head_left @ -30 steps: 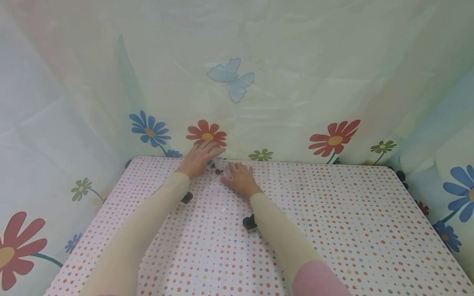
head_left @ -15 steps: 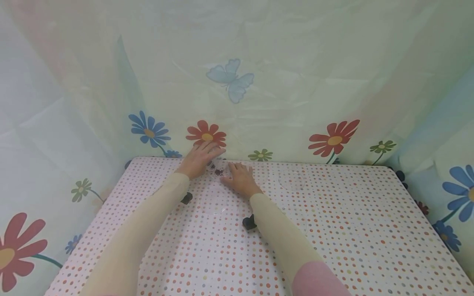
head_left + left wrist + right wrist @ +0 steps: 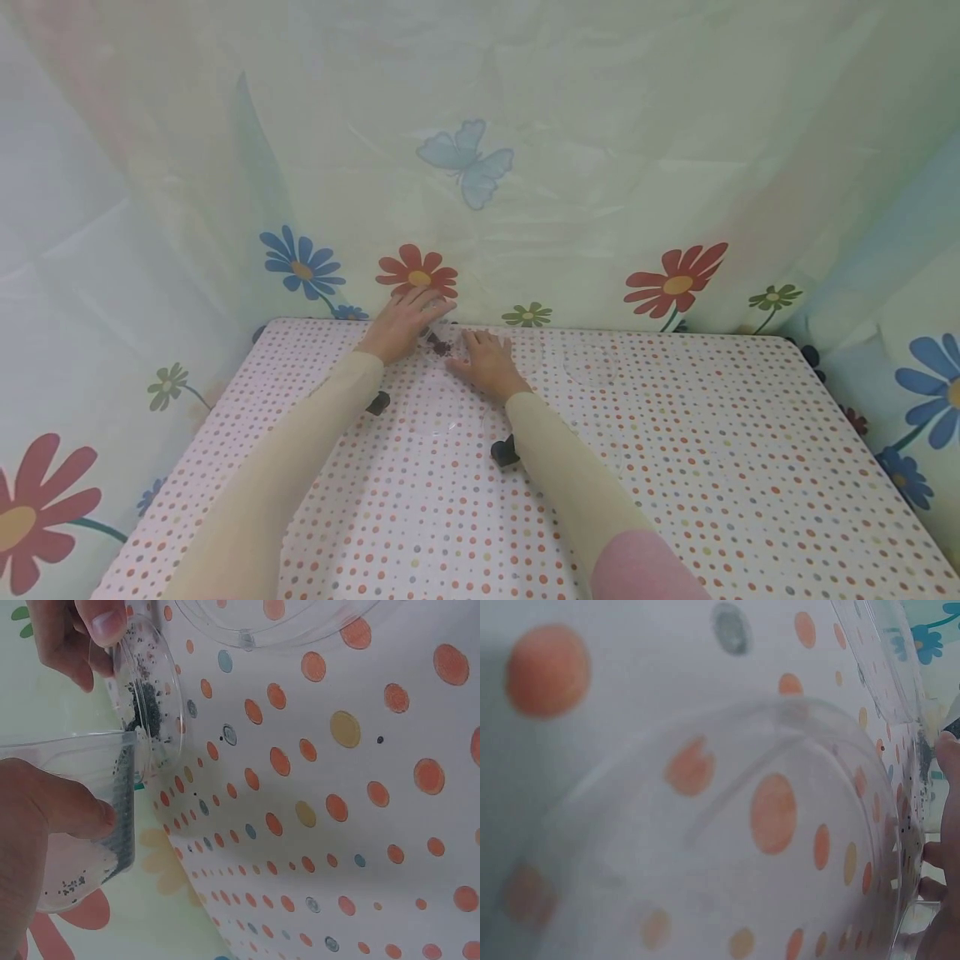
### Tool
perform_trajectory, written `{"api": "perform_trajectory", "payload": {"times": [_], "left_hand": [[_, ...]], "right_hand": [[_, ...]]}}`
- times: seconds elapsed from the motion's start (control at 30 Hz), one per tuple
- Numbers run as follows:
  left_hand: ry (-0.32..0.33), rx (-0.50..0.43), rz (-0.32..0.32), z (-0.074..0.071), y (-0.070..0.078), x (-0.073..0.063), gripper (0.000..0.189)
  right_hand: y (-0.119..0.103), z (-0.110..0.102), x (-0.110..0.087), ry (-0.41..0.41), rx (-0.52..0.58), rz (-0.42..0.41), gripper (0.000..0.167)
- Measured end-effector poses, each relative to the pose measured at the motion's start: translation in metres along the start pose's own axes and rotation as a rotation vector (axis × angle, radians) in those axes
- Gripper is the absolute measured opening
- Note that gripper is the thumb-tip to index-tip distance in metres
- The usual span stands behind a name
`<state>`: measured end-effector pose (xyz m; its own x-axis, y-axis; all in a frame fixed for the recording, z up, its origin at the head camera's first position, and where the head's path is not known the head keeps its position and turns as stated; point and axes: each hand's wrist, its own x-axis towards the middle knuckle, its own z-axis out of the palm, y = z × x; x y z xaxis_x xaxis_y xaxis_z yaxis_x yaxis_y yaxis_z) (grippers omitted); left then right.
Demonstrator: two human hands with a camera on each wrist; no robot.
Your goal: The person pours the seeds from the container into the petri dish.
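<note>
Blurred clear round dish (image 3: 742,855) fills the foreground on dotted cloth (image 3: 637,712). Right hand (image 3: 948,840) cut off at right edge, dark grains (image 3: 925,757) just beside it. Another clear piece (image 3: 881,664) top right.

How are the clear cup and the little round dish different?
The cup is tipped on its side; the dish lies flat. The cup is deep; the dish is shallow. The left hand grips the cup, while the right hand touches the dish. Both are see-through, with dark bits inside.
</note>
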<state>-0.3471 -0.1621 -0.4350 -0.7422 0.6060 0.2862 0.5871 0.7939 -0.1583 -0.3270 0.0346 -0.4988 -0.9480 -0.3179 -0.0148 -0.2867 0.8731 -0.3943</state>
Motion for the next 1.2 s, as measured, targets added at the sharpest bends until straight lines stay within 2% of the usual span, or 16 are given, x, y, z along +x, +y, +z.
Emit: {"api": "perform_trajectory", "payload": {"times": [0.3, 0.5, 0.63, 0.93, 1.2], "left_hand": [[0.013, -0.07, -0.054, -0.001, 0.001, -0.0038, 0.079], [0.039, -0.173, -0.105, -0.0002, -0.0018, -0.0055, 0.081], [0.039, -0.21, -0.129, -0.001, -0.0027, -0.0064, 0.083], [0.067, -0.233, -0.128, -0.0002, -0.0028, -0.0074, 0.085], [0.106, -0.249, -0.128, 0.0033, -0.0054, -0.0081, 0.081]], "right_hand": [[0.0005, 0.0004, -0.0003, 0.001, -0.014, -0.007, 0.076], [0.0, -0.0004, -0.0002, -0.001, 0.008, 0.002, 0.077], [-0.0002, -0.0017, -0.0006, 0.004, 0.018, -0.003, 0.077], [-0.0026, -0.0028, -0.0059, 0.028, 0.027, -0.005, 0.076], [-0.0053, -0.0025, -0.0041, 0.102, -0.027, -0.026, 0.078]]}}
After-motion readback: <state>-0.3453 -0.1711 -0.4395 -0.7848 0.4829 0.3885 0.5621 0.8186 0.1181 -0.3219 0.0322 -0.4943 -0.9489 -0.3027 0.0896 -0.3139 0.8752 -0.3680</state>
